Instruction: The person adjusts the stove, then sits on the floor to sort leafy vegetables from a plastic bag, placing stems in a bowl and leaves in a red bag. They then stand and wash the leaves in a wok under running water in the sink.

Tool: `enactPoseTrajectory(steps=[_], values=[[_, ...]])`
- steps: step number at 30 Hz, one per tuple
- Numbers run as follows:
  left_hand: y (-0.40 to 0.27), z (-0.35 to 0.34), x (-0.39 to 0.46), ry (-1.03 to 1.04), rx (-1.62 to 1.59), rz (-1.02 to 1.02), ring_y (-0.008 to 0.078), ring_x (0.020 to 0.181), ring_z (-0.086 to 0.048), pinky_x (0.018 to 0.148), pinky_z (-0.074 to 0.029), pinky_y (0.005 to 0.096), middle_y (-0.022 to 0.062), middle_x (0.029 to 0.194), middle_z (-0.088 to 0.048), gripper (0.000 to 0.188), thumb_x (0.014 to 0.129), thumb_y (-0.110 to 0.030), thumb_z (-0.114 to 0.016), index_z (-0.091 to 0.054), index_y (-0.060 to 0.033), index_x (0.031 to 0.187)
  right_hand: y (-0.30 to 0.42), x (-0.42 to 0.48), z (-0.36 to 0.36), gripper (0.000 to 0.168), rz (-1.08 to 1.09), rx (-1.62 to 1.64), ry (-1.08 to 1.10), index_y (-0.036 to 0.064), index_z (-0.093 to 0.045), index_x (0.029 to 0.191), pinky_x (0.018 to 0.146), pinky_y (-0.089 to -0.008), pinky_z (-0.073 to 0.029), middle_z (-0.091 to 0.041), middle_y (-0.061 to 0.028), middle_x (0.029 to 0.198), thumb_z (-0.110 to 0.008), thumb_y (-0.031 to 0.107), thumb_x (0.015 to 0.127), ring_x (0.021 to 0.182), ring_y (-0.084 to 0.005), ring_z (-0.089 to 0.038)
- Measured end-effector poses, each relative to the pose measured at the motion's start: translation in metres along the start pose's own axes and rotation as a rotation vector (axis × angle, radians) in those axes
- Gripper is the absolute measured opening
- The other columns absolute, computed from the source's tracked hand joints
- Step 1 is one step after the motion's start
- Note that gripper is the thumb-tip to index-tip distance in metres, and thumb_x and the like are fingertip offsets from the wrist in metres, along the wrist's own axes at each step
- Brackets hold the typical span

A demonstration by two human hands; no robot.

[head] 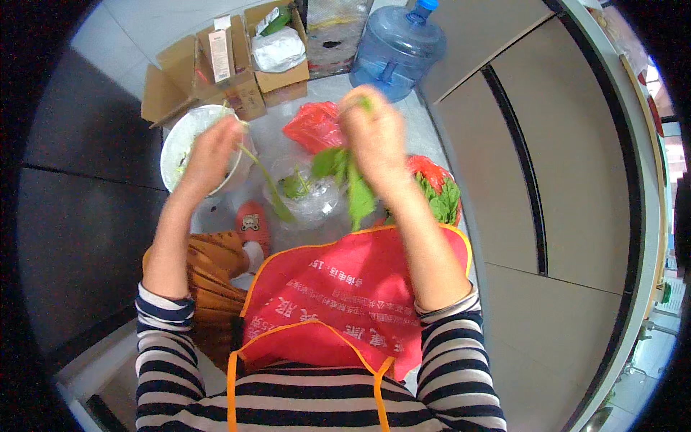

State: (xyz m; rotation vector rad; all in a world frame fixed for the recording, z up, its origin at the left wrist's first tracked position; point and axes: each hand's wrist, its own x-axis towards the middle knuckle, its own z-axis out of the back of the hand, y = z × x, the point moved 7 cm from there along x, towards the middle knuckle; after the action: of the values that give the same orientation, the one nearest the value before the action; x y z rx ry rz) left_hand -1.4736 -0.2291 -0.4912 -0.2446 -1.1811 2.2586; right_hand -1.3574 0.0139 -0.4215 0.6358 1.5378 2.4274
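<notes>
My left hand [213,154], blurred by motion, pinches a thin green stem [264,175] that hangs down to the right with a narrow leafy end. It is over the rim of a white bucket [171,146], which holds some pale green scraps. My right hand [372,137] is closed around leafy green stalks [356,189], their leaves drooping below the fist. Between the hands, lower down, is a clear plastic bowl or bag [318,202] with a few green leaves [294,186] in it. Beneath my right forearm a red plastic bag [432,170] holds more leafy greens [445,200].
Another red plastic bag [313,127] lies on the floor behind the bowl. Open cardboard boxes [245,94] and a blue water jug [397,48] stand at the back. Beige cabinets [577,135] line the right, dark panels [92,119] the left. A red slipper [252,224] shows below.
</notes>
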Motion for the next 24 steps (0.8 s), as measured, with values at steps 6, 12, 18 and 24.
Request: enactPoseTrajectory(steps=[6, 12, 18, 24], values=[[0.071, 0.063, 0.008, -0.222, 0.641, 0.045, 0.0401, 0.106, -0.061, 0.089, -0.048, 0.0465, 0.0212, 0.111, -0.065, 0.033, 0.101, -0.03, -0.054, -0.063, -0.0019, 0.115, -0.006, 0.017, 0.162, 0.023, 0.098, -0.311, -0.398, 0.004, -0.063, 0.092, 0.059, -0.0254, -0.046, -0.06, -0.0017, 0.073, -0.048, 0.019, 0.103, 0.063, -0.0082, -0.056], [0.072, 0.027, -0.004, 0.1, 0.747, 0.211, 0.04, 0.12, -0.057, 0.101, -0.045, 0.0461, 0.0259, 0.128, -0.061, 0.053, 0.096, -0.035, -0.062, -0.058, 0.0036, 0.132, -0.18, -0.023, 0.245, 0.028, -0.241, -0.663, -0.215, 0.009, -0.06, 0.099, 0.065, -0.0346, -0.051, -0.067, -0.0058, 0.072, -0.045, 0.032, 0.106, 0.065, -0.0182, -0.064], [0.021, -0.018, 0.006, 0.326, 0.562, 0.131, 0.0401, 0.123, -0.056, 0.105, -0.043, 0.044, 0.0255, 0.127, -0.062, 0.045, 0.095, -0.027, -0.065, -0.062, 0.0048, 0.126, -0.383, -0.14, 0.244, 0.042, -0.704, -0.867, -0.013, 0.009, -0.062, 0.125, 0.088, -0.0523, -0.051, -0.069, -0.0248, 0.109, -0.058, 0.04, 0.097, 0.102, -0.046, -0.064], [-0.002, -0.041, 0.018, 0.388, 0.533, 0.081, 0.0391, 0.116, -0.058, 0.101, -0.045, 0.0437, 0.0218, 0.123, -0.063, 0.043, 0.094, -0.024, -0.066, -0.061, 0.0018, 0.128, -0.428, -0.2, 0.241, 0.034, -1.107, -1.016, -0.023, 0.015, -0.071, 0.114, 0.089, -0.0467, -0.054, -0.071, -0.0181, 0.112, -0.07, 0.031, 0.084, 0.105, -0.0365, -0.068]])
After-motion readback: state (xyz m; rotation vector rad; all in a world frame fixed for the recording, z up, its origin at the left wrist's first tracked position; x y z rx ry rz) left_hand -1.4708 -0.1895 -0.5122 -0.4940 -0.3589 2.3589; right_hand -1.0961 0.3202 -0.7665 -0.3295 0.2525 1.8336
